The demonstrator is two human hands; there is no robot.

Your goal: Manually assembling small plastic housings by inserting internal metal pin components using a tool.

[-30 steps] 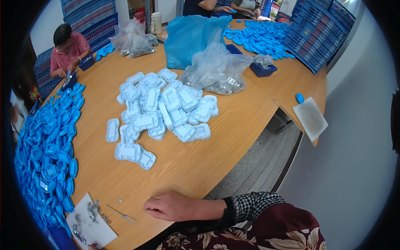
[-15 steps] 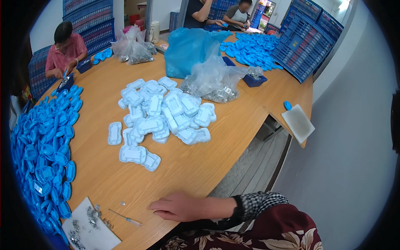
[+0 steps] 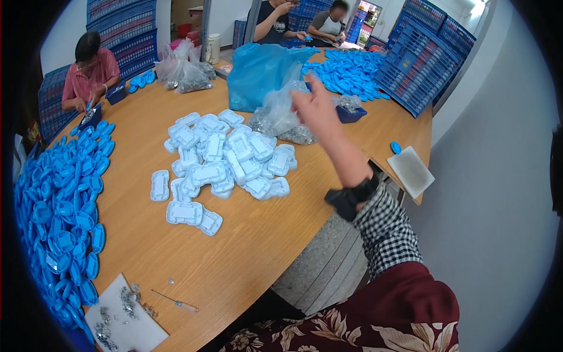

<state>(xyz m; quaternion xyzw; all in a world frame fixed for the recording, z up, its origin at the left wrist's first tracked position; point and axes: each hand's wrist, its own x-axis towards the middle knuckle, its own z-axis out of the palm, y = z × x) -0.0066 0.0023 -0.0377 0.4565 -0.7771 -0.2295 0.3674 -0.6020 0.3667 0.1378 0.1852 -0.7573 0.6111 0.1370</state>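
Note:
My right hand (image 3: 319, 111) is raised over the far part of the table, fingers stretched out and apart, slightly blurred, with nothing seen in it. Behind it stands a clear plastic bag (image 3: 271, 117) of small shiny parts, partly covered by the hand; I cannot tell whether they touch. To the left of that lies a heap of pale blue-white plastic shells (image 3: 209, 173). A thin screwdriver (image 3: 186, 306) rests near the table's front edge, beside a white board (image 3: 146, 336) bearing small metal bits. My left hand is out of the picture.
Many blue plastic shells (image 3: 64, 234) cover the left side, with another blue pile (image 3: 352, 70) at the back. A blue bag (image 3: 252, 73), a dark blue bin (image 3: 352, 114) and stacked blue crates (image 3: 416, 67) stand farther off. A person (image 3: 94, 70) works at the left, others at the back.
My right hand has risen from the table's front edge and reached forward and right, its fingers now extended. The view has shifted slightly; the heaps look the same.

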